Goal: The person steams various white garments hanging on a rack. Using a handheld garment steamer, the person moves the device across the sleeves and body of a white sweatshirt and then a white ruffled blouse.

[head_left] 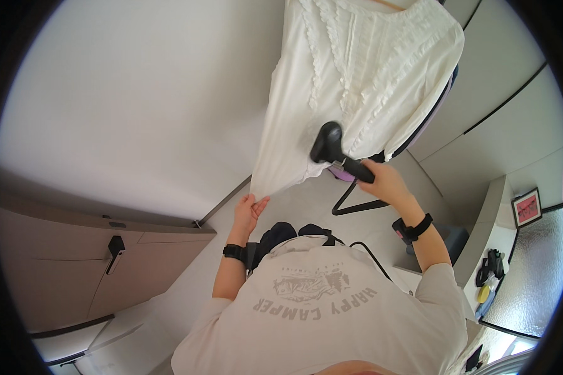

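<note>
A white ruffled blouse hangs in front of me, with part of a hanger showing at its neckline. My left hand pinches the lower end of its left-side sleeve and draws the cloth down taut. In my right hand is the handle of a black garment steamer head. The steamer head lies over the blouse's lower front, close to the hem; whether it presses on the cloth I cannot tell. A black hose runs below the handle.
Darker garments hang behind the blouse. To the left stands a door with a black handle. On the right, a counter holds a framed picture, black items and a yellow round object. A purple thing shows below the hem.
</note>
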